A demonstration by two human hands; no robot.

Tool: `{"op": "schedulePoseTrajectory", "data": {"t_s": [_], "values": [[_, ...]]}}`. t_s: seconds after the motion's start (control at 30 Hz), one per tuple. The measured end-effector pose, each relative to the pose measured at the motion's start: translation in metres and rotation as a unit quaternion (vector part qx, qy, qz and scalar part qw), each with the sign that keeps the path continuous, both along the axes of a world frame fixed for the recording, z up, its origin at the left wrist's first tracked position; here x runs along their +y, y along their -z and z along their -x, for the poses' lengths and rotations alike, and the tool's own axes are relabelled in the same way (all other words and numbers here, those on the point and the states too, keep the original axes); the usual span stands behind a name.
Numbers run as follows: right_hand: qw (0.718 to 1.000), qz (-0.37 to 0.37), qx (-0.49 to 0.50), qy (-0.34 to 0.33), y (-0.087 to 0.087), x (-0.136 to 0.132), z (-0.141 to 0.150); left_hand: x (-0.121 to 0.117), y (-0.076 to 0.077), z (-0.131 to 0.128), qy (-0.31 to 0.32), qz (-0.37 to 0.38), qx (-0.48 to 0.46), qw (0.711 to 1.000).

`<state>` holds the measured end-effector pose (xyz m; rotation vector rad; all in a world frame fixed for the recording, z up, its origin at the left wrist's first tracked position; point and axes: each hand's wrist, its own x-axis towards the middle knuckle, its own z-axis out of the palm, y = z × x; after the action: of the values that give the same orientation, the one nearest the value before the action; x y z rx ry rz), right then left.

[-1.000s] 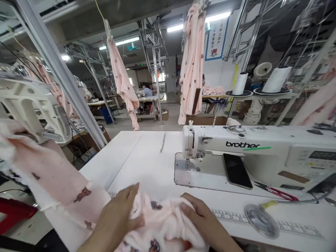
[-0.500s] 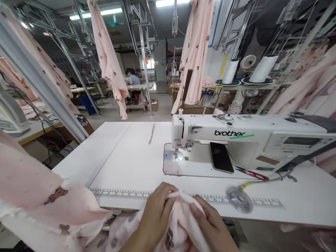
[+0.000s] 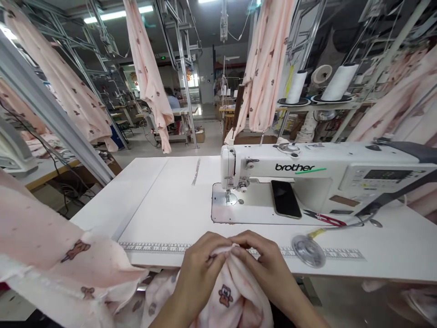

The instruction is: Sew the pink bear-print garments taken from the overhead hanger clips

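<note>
Pink fleece fabric [image 3: 239,291] with brown bear prints hangs from both my hands at the front edge of the sewing table [image 3: 170,200]. My left hand [image 3: 206,257] pinches its upper edge between thumb and fingers. Close beside it, my right hand [image 3: 257,255] pinches the same edge, the fingertips of both hands nearly meeting. Beyond them stands a white sewing machine [image 3: 307,166], its needle and presser foot over the metal plate with no fabric under them. More of the pink fabric [image 3: 44,246] drapes at the left of the table.
On the machine bed lies a black phone [image 3: 286,199], with red-handled thread snips [image 3: 326,218] beside it. A clear round disc [image 3: 308,250] rests over the printed ruler strip [image 3: 153,247]. Thread cones [image 3: 296,87] stand behind the machine. Pink fabric pieces [image 3: 150,77] hang from overhead rails.
My right hand has moved left and up to meet my left hand at the fabric edge. The fabric between them has turned, showing a bear print. The hanging pieces have swung.
</note>
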<state>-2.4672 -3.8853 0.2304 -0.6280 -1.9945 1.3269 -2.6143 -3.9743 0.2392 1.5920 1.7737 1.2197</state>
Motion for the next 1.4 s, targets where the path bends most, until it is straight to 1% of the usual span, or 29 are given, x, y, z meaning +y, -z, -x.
{"op": "schedulePoseTrajectory", "data": {"t_s": [0.07, 0.1, 0.13, 0.2, 0.27, 0.3, 0.37, 0.47, 0.6, 0.67, 0.73, 0.83, 0.9, 0.93, 1.03, 1.07, 1.1, 1.17, 1.23, 1.27, 1.33, 1.4], "values": [[0.999, 0.042, -0.017, 0.022, 0.001, -0.002, 0.0, -0.001, -0.001, -0.001, -0.03, 0.035, -0.019, 0.999], [0.997, 0.067, -0.024, 0.02, 0.002, -0.003, -0.001, -0.002, -0.002, -0.001, -0.029, 0.054, -0.021, 0.998], [0.995, 0.096, -0.027, 0.009, 0.003, -0.002, -0.002, -0.002, -0.003, -0.001, -0.015, 0.07, -0.016, 0.997], [0.986, 0.159, -0.025, -0.032, 0.002, 0.002, -0.005, -0.002, -0.007, 0.0, 0.033, 0.087, 0.006, 0.996], [0.973, 0.213, -0.027, -0.086, 0.0, 0.008, -0.007, -0.002, -0.009, 0.001, 0.079, 0.085, 0.027, 0.993], [0.967, 0.228, -0.029, -0.109, -0.002, 0.011, -0.008, -0.002, -0.009, 0.001, 0.094, 0.079, 0.031, 0.992], [0.961, 0.237, -0.026, -0.139, -0.005, 0.016, -0.009, -0.004, -0.008, 0.001, 0.093, 0.065, 0.029, 0.993], [0.964, 0.218, -0.013, -0.151, -0.007, 0.017, -0.01, -0.006, -0.006, 0.002, 0.055, 0.06, 0.003, 0.997], [0.972, 0.202, -0.032, -0.115, -0.005, 0.01, -0.009, -0.006, -0.006, 0.002, 0.03, 0.07, -0.031, 0.997], [0.973, 0.204, -0.021, -0.105, -0.002, 0.008, -0.009, -0.005, -0.006, 0.001, 0.028, 0.075, -0.046, 0.996], [0.966, 0.223, 0.002, -0.127, 0.003, 0.009, -0.01, -0.004, -0.007, 0.001, 0.032, 0.085, -0.056, 0.994], [0.948, 0.27, 0.029, -0.164, 0.011, 0.011, -0.013, -0.004, -0.008, 0.001, 0.037, 0.1, -0.066, 0.992], [0.947, 0.271, 0.042, -0.167, 0.012, 0.013, -0.013, -0.005, -0.008, 0.001, 0.049, 0.099, -0.06, 0.992], [0.953, 0.253, 0.048, -0.16, 0.012, 0.013, -0.012, -0.006, -0.008, 0.001, 0.06, 0.093, -0.05, 0.993], [0.978, 0.161, 0.05, -0.127, 0.008, 0.013, -0.007, -0.01, -0.004, 0.003, 0.096, 0.053, 0.008, 0.994], [0.98, 0.145, 0.05, -0.124, 0.006, 0.013, -0.005, -0.011, -0.002, 0.004, 0.101, 0.032, 0.029, 0.994], [0.979, 0.147, 0.049, -0.13, 0.006, 0.013, -0.003, -0.012, 0.0, 0.005, 0.102, 0.007, 0.05, 0.994], [0.965, 0.198, 0.051, -0.163, 0.008, 0.012, 0.002, -0.013, 0.005, 0.008, 0.095, -0.055, 0.095, 0.989], [0.942, 0.268, 0.044, -0.197, 0.012, 0.013, 0.005, -0.012, 0.01, 0.01, 0.086, -0.113, 0.144, 0.979], [0.931, 0.295, 0.038, -0.211, 0.015, 0.014, 0.006, -0.012, 0.012, 0.01, 0.084, -0.129, 0.165, 0.974], [0.916, 0.331, 0.028, -0.225, 0.021, 0.015, 0.007, -0.011, 0.013, 0.01, 0.089, -0.126, 0.196, 0.969], [0.909, 0.348, 0.022, -0.229, 0.025, 0.016, 0.008, -0.01, 0.014, 0.01, 0.097, -0.103, 0.196, 0.97]]}}
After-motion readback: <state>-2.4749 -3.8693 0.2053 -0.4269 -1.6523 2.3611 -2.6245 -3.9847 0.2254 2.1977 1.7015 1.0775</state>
